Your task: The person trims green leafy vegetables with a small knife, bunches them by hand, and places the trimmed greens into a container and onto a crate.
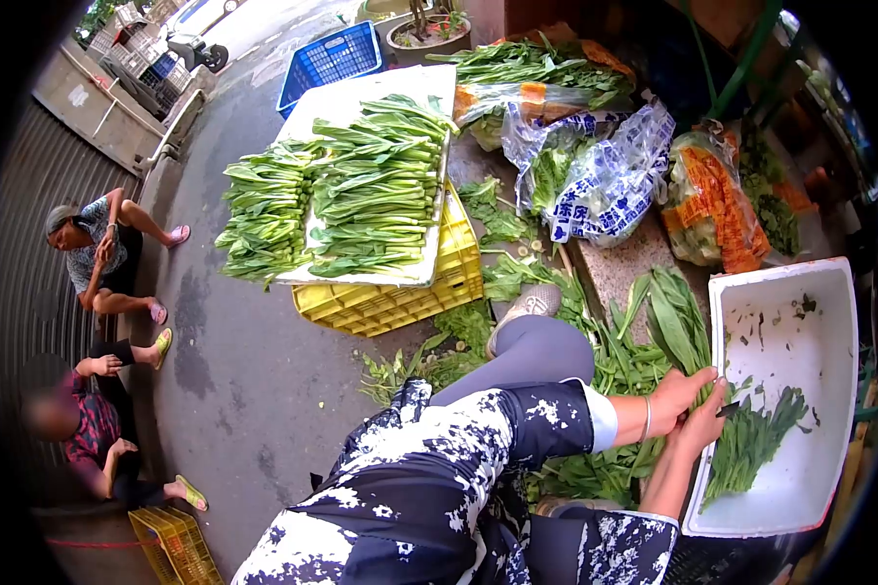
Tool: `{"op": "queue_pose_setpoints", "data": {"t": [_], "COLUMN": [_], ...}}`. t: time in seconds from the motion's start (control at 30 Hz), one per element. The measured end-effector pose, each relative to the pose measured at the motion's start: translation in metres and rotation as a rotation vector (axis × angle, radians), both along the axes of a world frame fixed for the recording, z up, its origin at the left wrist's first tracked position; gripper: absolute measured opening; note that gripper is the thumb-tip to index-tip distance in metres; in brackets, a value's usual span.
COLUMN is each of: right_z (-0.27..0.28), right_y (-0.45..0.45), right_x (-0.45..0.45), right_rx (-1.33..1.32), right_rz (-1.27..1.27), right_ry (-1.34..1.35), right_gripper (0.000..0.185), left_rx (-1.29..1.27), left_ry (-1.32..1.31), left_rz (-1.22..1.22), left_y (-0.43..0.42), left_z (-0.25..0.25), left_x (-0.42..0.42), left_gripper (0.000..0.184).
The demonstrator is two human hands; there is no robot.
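Observation:
My left hand, with a bracelet at the wrist, is closed around a bunch of leafy greens. The leaves point up and away from the box. Just below it, my right hand is closed against the stem end of the bunch. A small dark piece, which looks like a knife, sticks out from the right hand; most of it is hidden. Both hands are at the near rim of a white foam box. Inside the box lies a pile of cut greens, with scattered scraps.
Bundled greens cover a white foam board on a yellow crate. Plastic bags of vegetables stand ahead. Loose leaves lie around my legs. A blue crate is farther off. Two people sit by the shutter.

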State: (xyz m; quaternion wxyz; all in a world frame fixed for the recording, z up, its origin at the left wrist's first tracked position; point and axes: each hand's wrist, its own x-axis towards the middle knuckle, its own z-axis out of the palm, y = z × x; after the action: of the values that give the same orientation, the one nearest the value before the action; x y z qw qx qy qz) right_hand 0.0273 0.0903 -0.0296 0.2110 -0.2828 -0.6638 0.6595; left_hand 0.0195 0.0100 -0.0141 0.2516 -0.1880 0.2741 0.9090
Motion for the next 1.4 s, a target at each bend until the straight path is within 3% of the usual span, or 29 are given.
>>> {"op": "queue_pose_setpoints", "data": {"t": [0.1,0.23,0.33,0.4,0.47,0.5,0.53,0.6,0.63,0.67,0.73,0.83,0.93,1.0,1.07,1.1,1.13,1.2,1.27,1.33,1.4], "right_z": [-0.002,0.014,0.006,0.006,0.018,0.024,0.023,0.019,0.016,0.011,0.008,0.001,0.008,0.013,0.012,0.015,0.018,0.023,0.01,0.017,0.025], "right_y": [0.008,0.008,0.029,0.041,0.041,0.038,0.038,0.041,0.044,0.046,0.043,0.041,0.031,0.022,0.019,0.016,0.012,0.006,0.024,0.025,0.016], "right_x": [-0.005,-0.004,-0.005,-0.008,-0.007,-0.001,0.0,0.003,0.004,0.006,0.01,0.016,0.023,0.026,0.027,0.029,0.03,0.031,0.028,0.029,0.028], "right_rx": [0.098,0.113,-0.003,0.093,0.284,0.259,0.259,0.327,0.465,0.465,0.267,0.327,0.417,0.458,0.462,0.473,0.469,0.325,0.21,-0.006,0.038], "right_rz": [-0.023,-0.027,0.016,-0.024,-0.113,-0.089,-0.088,-0.045,-0.065,-0.059,0.056,0.078,0.067,0.06,0.088,0.081,0.07,0.116,0.158,0.274,0.213], "right_ry": [-0.197,-0.085,-0.087,-0.197,-0.419,-0.371,-0.373,-0.166,-0.16,-0.162,-0.055,-0.031,-0.04,-0.054,-0.001,-0.062,-0.061,-0.08,-0.072,-0.06,-0.043], "right_gripper": [0.04,0.038,0.039,0.039,0.041,0.043,0.043,0.044,0.039,0.039,0.031,0.028,0.03,0.032,0.031,0.031,0.031,0.031,0.035,0.04,0.045], "left_rx": [0.028,-0.005,0.0,-0.097,-0.515,-0.843,-0.843,-1.024,-1.149,-1.153,-1.298,-1.451,-1.63,-1.602,-1.606,-1.69,-1.686,-1.707,-1.757,-1.796,-1.977], "left_ry": [0.025,0.209,0.284,0.29,0.5,0.943,0.94,1.242,1.523,1.517,1.699,1.681,1.612,1.562,1.479,1.526,1.538,1.527,1.543,1.48,1.49], "left_rz": [-0.11,-0.226,-0.31,-0.415,-0.77,-0.787,-0.787,-0.29,-0.209,-0.207,0.135,0.049,0.057,0.124,-0.11,-0.077,-0.083,-0.195,-0.172,-0.301,-0.366], "left_y": [0.001,-0.001,0.001,-0.001,-0.009,-0.006,-0.008,-0.025,-0.038,-0.048,-0.059,-0.06,-0.044,-0.041,-0.044,-0.044,-0.044,-0.046,-0.046,-0.067,-0.099], "left_z": [-0.009,-0.01,-0.014,-0.017,-0.013,-0.023,-0.023,-0.009,0.003,0.011,0.02,0.009,-0.003,-0.003,-0.002,-0.004,-0.005,-0.005,-0.006,0.014,0.04], "left_x": [-0.001,0.004,0.013,0.013,0.019,0.017,0.019,0.028,0.025,0.025,0.025,0.025,0.019,0.015,0.01,0.008,0.007,0.006,0.0,-0.013,-0.034], "left_gripper": [0.031,0.029,0.029,0.025,0.021,0.019,0.019,0.02,0.032,0.032,0.055,0.066,0.063,0.055,0.041,0.025,0.025,0.015,0.015,0.016,0.019]}}
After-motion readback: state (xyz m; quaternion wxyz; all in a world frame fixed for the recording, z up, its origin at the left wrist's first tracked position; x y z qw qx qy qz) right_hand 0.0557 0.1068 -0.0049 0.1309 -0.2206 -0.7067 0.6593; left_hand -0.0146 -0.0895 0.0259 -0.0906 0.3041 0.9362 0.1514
